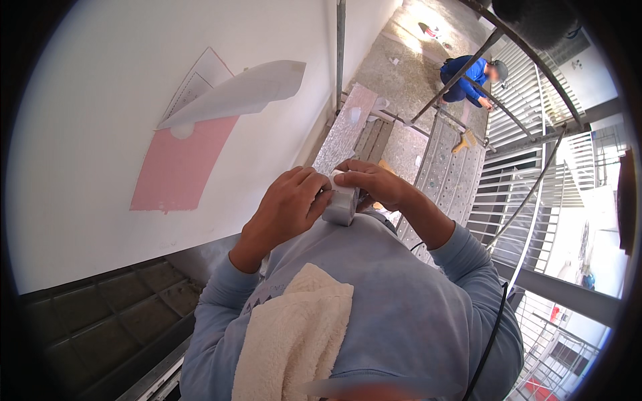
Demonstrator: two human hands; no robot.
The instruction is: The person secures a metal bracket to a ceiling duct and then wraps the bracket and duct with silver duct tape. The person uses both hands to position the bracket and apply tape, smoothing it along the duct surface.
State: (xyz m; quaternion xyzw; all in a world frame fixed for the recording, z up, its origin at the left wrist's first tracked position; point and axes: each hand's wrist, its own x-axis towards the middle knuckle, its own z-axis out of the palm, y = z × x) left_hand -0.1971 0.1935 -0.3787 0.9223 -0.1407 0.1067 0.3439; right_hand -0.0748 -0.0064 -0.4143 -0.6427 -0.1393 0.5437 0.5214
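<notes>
In front of my chest is a roll of silver-grey tape point(340, 208), held between both hands. My left hand point(286, 202) is closed at the roll's left side, its fingertips pinched against the tape. From the right, my right hand point(376, 184) grips the roll, with the thumb on top and the other fingers partly hidden behind it. Whether a tape end is lifted I cannot tell. On the white wall to the left is a pink rectangle point(180, 167). A pale sheet point(247, 97) is attached above it and its loose side curls away from the wall.
Scaffold planks point(449, 157) run below on the right, with a yellow tool point(461, 143) lying on them. Metal scaffold bars point(461, 73) cross the upper right. Far below, a person in blue point(463, 79) crouches by a white railing point(518, 93). A cream towel point(294, 327) hangs over my chest.
</notes>
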